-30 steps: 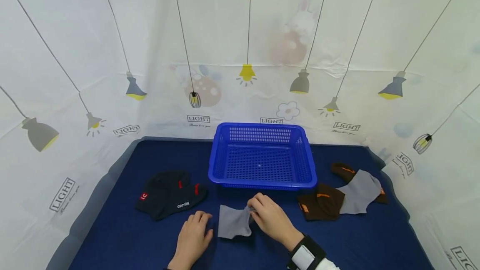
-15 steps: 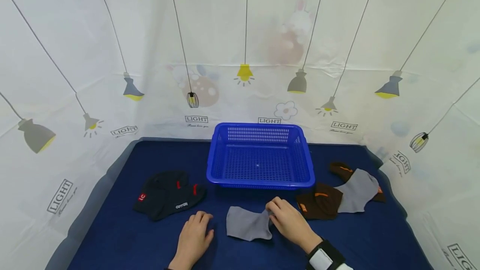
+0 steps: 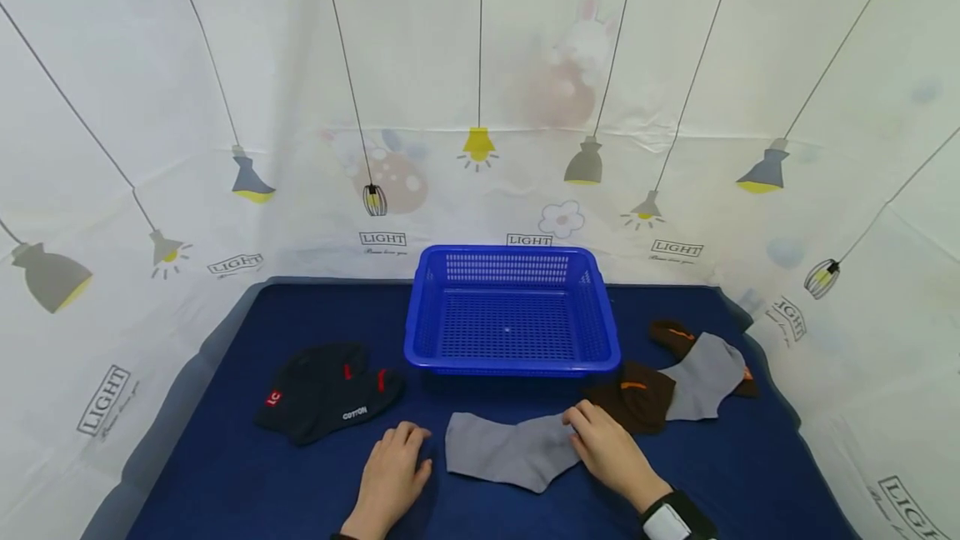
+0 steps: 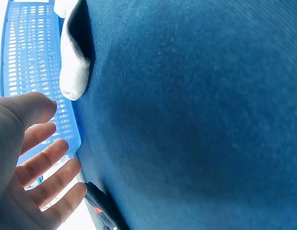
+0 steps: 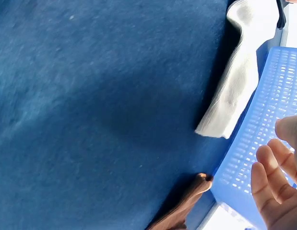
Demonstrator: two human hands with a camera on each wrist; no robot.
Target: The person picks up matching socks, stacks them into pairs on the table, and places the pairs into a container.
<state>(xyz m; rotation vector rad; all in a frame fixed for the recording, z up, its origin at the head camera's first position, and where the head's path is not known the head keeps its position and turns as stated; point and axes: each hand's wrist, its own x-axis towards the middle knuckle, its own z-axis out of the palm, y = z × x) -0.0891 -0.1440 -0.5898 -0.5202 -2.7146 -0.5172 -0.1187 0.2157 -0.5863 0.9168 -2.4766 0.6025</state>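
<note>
A grey sock (image 3: 510,450) lies stretched out sideways on the dark blue cloth in the head view. My right hand (image 3: 613,455) is at its right end, fingertips right by the fabric. In the right wrist view the fingers of that hand (image 5: 278,177) are loosely spread with nothing between them, and the sock (image 5: 234,91) looks almost white. To the left of the sock, my left hand (image 3: 388,477) hovers low over the cloth, holding nothing. Its fingers (image 4: 45,165) are relaxed and apart in the left wrist view.
A blue plastic basket (image 3: 510,369) stands behind the sock. Black socks (image 3: 311,398) with red marks lie at left. At right, brown socks (image 3: 647,398) with orange marks overlap another grey sock (image 3: 705,377). A white printed sheet (image 3: 450,65) borders the cloth.
The grey sock, bunched and short a second ago, is now drawn out to full length. My right hand has moved right and let go of its end. The left hand has barely moved.
</note>
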